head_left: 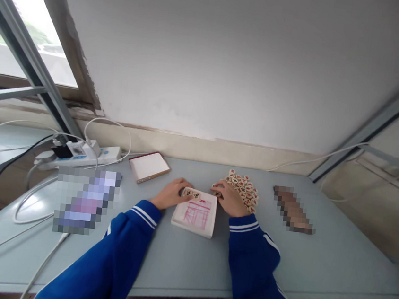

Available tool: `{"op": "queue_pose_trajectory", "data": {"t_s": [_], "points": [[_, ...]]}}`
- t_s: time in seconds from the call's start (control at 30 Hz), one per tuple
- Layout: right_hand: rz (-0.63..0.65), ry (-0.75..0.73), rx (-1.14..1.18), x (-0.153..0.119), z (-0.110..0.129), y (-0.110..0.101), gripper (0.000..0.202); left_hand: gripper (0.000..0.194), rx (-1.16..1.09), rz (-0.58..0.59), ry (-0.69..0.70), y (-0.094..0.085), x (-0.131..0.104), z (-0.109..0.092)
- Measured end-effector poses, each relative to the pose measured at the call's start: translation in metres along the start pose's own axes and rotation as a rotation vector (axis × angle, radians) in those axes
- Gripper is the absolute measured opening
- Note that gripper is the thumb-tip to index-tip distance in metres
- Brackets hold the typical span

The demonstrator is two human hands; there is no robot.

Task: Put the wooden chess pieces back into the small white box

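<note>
A shallow white box (192,230) lies on the table in front of me, its inside marked with a pink-red line drawing. Two round xiangqi pieces (196,195) rest side by side at its far left corner. My left hand (171,193) curls round that corner, thumb against the left one of the two. Just beyond the box's right edge, my right hand (232,199) pinches one xiangqi piece (217,193) between thumb and fingers. Beside and behind this hand spreads a heap of xiangqi pieces (247,189) with red and black characters, partly covered by the hand.
A box lid (149,166) lies at the back left. Left of it are a white power strip (81,153) with plugs and cables, and a blurred phone-like object (90,200). Another blurred dark object (293,210) lies right. The wall (228,76) rises behind the table (265,266).
</note>
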State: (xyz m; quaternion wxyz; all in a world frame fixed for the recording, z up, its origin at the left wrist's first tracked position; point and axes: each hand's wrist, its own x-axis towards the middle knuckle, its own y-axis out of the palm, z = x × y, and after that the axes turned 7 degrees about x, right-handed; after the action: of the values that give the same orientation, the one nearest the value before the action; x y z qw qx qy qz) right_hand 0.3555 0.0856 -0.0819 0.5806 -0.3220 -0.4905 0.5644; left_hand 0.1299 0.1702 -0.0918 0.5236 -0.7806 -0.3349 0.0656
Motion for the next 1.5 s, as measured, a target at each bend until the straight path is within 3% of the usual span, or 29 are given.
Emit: {"op": "queue_pose_trajectory", "data": {"t_s": [0.17,0.83,1.0,1.17,1.3,1.5], "points": [[-0.060,0.040,-0.060,0.000,0.005,-0.002,0.029,0.033,0.018,-0.010,0.016,0.001,0.000,0.001],[-0.104,0.188,-0.215,-0.004,0.011,-0.004,0.015,0.038,0.016,0.001,0.010,0.000,0.000,0.000],[-0.227,0.167,-0.053,-0.003,0.013,-0.018,0.017,0.036,0.010,0.003,0.018,-0.002,0.000,-0.001],[-0.071,-0.022,0.302,-0.002,0.019,-0.027,0.026,0.033,0.004,-0.005,0.022,-0.002,0.000,-0.001],[0.066,-0.069,0.186,-0.002,0.031,-0.018,0.022,0.034,0.008,-0.005,0.008,0.000,0.000,0.001],[0.053,-0.085,0.069,0.000,0.041,-0.012,0.021,0.030,0.001,-0.016,0.038,0.000,0.000,0.002]]}}
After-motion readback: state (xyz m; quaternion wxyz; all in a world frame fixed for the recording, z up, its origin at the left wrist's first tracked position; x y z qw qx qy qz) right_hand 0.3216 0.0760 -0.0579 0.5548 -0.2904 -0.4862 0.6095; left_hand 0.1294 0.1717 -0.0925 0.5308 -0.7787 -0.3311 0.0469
